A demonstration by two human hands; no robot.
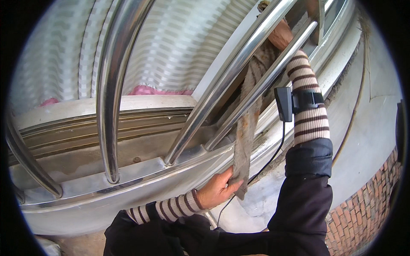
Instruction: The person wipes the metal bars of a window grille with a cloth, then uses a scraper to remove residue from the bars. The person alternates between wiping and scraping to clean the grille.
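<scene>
A long, dirty grey cloth [246, 140] hangs between the metal window bars and down over the lower rail. Near its bottom end, my left hand [215, 190] pinches it between thumb and fingers. Further up, my right hand [281, 36] reaches behind a thin steel bar [259, 86] at the window's side, by the cloth's upper part. Bars partly cover its fingers, so its grip cannot be made out. A black device [284, 104] is strapped over the striped right sleeve, with a black cable running down from it.
Thick, curved stainless steel bars [109, 92] stand before the window's sliding track [73, 131]. Behind the glass hangs a striped curtain [173, 48] with a pink hem. A thin brown stem [354, 112] runs along the pale wall at right, above brick paving [358, 214].
</scene>
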